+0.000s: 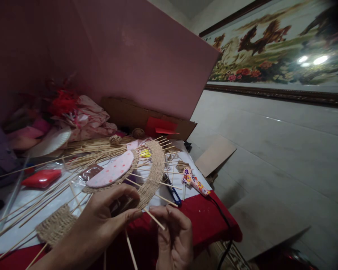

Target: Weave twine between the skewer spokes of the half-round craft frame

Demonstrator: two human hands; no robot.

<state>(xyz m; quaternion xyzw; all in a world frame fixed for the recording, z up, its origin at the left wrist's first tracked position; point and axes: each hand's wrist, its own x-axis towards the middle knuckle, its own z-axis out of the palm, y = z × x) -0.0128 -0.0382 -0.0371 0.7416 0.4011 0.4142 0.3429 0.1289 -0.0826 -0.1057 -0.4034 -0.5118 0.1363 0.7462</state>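
Observation:
A half-round woven piece (154, 168) of tan cord and thin sticks is held over the table's front edge, its sticks fanning outward. My left hand (109, 213) pinches its lower end between thumb and fingers. Close by on the right, my right hand (174, 232) has bent fingers at the cord's edge, beside a protruding stick (155, 218); whether it grips cord or stick is unclear. An oval pad (112, 170) of pink dotted fabric sits inside the woven curve. Left of my left hand lies a small woven square (56, 225) with sticks through it.
Long sticks (98, 148) lie in a bundle across the table. On the right are a blue cutter (173, 191) and a flower-patterned glue gun (195, 182) with a black cable. A red packet (42, 178) is at left. Behind stand cardboard (124, 112) and crumpled pink fabric (90, 116).

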